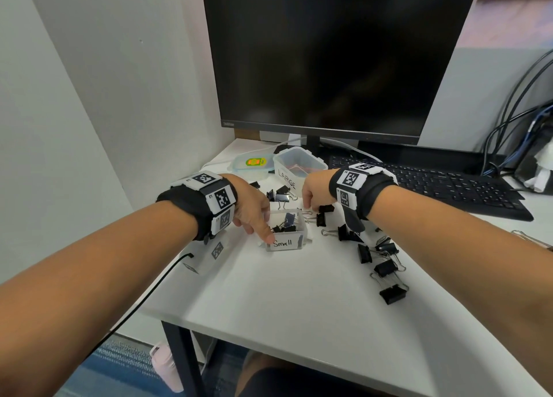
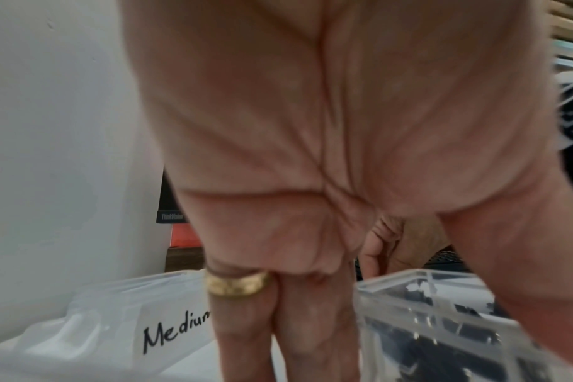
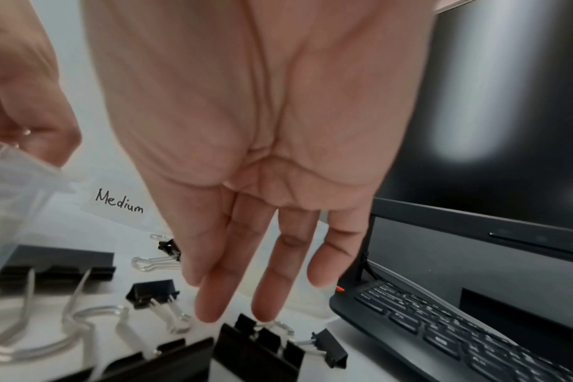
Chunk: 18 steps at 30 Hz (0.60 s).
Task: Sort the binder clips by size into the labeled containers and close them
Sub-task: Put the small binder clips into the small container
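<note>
The clear "Small" container [image 1: 300, 235] holds several little black clips. My left hand [image 1: 254, 214] grips its left front corner, thumb on the label side and ringed fingers [image 2: 278, 323] straight down its left wall [image 2: 409, 297]. My right hand [image 1: 309, 200] hangs just right of that box, empty, with straight fingers [image 3: 269, 284] pointing down over loose clips. A tiny clip [image 3: 169, 248] lies beside its leftmost finger; whether they touch is unclear. The "Medium" container [image 3: 120, 204] sits under my left hand and is hidden in the head view. The open "LARGE" container [image 1: 299, 164] stands behind.
Black binder clips of mixed size lie scattered right of the Small box [image 1: 386, 268] and behind it [image 1: 281, 197]. A lid with a green sticker [image 1: 253, 164] lies at the back left. The keyboard [image 1: 449, 187] and monitor [image 1: 329, 58] border the back right.
</note>
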### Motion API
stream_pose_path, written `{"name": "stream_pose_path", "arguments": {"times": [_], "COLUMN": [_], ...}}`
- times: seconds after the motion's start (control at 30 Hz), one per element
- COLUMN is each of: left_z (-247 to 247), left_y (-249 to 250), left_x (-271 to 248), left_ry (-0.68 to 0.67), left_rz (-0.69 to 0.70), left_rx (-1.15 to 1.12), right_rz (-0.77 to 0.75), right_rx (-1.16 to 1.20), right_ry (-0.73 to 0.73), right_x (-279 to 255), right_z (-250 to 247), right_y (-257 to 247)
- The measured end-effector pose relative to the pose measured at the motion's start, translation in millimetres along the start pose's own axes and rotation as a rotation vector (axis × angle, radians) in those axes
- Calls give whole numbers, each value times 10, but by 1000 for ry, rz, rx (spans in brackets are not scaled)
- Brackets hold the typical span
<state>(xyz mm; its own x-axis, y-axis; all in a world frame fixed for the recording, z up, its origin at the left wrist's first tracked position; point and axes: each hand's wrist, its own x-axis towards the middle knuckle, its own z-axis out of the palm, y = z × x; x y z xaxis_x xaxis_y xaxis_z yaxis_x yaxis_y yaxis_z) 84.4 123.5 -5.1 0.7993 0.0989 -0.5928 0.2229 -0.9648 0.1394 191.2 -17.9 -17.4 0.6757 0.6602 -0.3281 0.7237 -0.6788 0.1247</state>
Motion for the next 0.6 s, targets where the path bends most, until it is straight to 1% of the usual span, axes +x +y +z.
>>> {"name": "stream_pose_path", "arguments": {"times": [0.13,0.27,0.37,0.47,0.6], "left_z": [-2,-8,-12,-9,-11], "left_y": [-5,-16,-24,-34,-33], "left_x": [-10,-22,-19,-3,2], "left_ry": [4,-3,-1,-6,3], "left_rz": [12,14,18,18,20], "left_rx": [-12,-22,-8,-1,12], "right_rz": [-7,-30,-69,-77,-75], "right_rx": [54,91,37,8,29], "right_ry": [55,-5,-14,-43,-50], "right_x": [92,139,131,149,177], "right_z": [31,38,5,-16,-19], "right_y": [-36,-90,-139,-159,-142]}}
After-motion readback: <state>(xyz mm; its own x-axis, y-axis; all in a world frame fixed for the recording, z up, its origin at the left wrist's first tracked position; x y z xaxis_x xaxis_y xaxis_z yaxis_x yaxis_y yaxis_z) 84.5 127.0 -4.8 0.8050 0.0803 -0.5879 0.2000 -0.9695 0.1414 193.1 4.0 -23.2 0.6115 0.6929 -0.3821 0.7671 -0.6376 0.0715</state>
